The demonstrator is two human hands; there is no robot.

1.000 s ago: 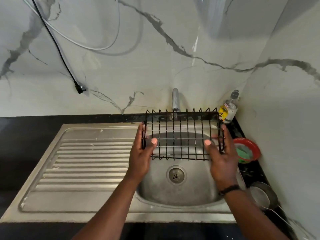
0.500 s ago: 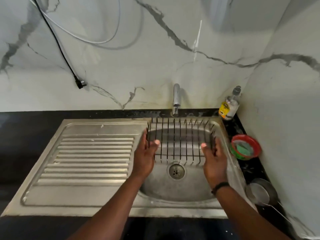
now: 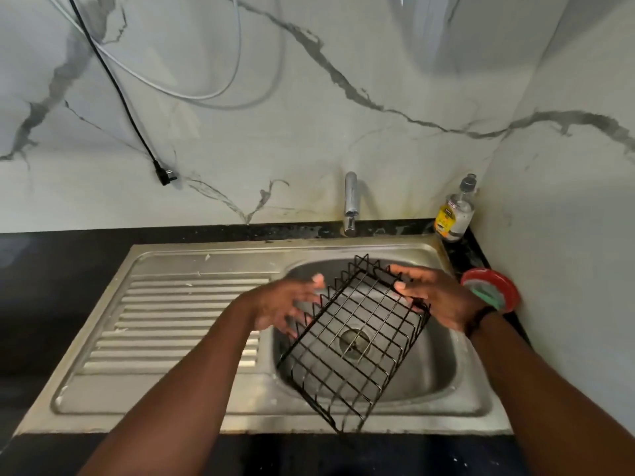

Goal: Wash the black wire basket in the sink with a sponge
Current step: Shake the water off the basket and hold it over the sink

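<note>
The black wire basket (image 3: 354,341) hangs tilted over the steel sink bowl (image 3: 436,369), one corner reaching past the sink's front rim. My right hand (image 3: 433,293) grips its far upper end. My left hand (image 3: 285,305) is at the basket's left side with fingers spread; motion blur hides whether it touches the wires. A green sponge (image 3: 486,293) lies in a red dish (image 3: 508,286) at the right of the sink. The drain (image 3: 354,341) shows through the wire grid.
A chrome tap (image 3: 350,204) stands behind the bowl. A soap bottle (image 3: 455,214) is in the back right corner. The ribbed drainboard (image 3: 171,321) lies to the left on the black counter (image 3: 51,286). Cables (image 3: 113,73) hang on the marble wall.
The basket was held level by both hands, lowered into the bowl, and is now turned diagonally and tilted toward me. My left hand has opened and come off its side.
</note>
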